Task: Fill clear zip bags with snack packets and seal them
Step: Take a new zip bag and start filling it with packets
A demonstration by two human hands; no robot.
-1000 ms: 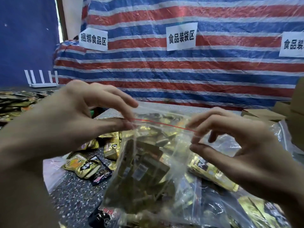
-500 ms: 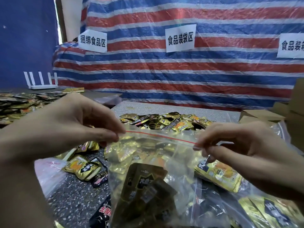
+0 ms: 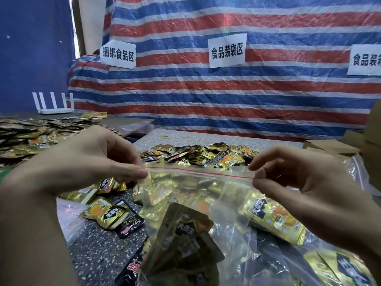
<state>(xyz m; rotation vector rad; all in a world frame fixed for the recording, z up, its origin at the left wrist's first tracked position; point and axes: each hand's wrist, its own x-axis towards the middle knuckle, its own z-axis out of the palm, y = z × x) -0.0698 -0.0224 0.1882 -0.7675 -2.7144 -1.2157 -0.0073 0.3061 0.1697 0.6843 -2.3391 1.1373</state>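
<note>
Left hand [image 3: 99, 162] and right hand [image 3: 305, 182] pinch the zip bag [image 3: 195, 203] by its top corners; the bag looks limp and slippery, so it is best held along the strip.

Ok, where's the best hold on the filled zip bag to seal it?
Pinch the red zip strip at its two end corners, coming in from either side, as the left hand and right hand do: it runs taut across the top, packets hanging below.

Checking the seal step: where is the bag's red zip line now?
Head view, centre: the red zip line stretches between the left hand and right hand, both pinching it.
</note>
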